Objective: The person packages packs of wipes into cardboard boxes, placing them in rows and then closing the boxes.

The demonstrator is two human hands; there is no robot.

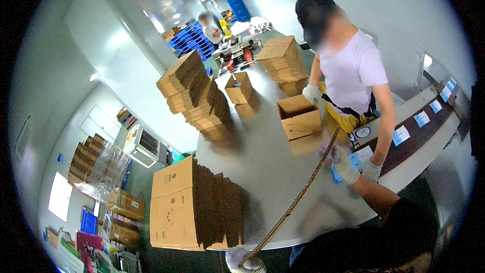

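Left hand [245, 260]: gloved, at the lower edge of the view; fingers closed round the near end of a flat carton.
Right hand [345, 169]: gloved, raised over the right side of the bench; its fingers reach to the far part of the flat carton; blur hides whether they grip it or only rest against it.
Flat carton [303, 192]: seen edge-on as a thin, slightly curved brown strip; it slants from the left hand up and right, in front of the bench, its far end near the co-worker's waist.
Bench [252, 154]: grey and smooth, with a rounded near edge; it carries the cartons and stacks.
Near stack [173, 207]: flattened brown cartons, at the bench's near left; to the left of the flat carton and apart from it.
Far stacks: one tall, uneven stack [189, 93] along the left side; another stack [278, 58] farther back, toward the right.
Open cartons: a small carton [240, 93] between the far stacks, something blue inside; a larger carton [301, 124] before the co-worker, upright and open at the top.
Co-worker [348, 73]: pale shirt, dark cap, gloves; one hand at the larger carton's rim, the other beside blue-and-white packets [361, 156] close to the right hand.
Conveyor [404, 154]: dark belt at the right; more packets lie spaced along it.
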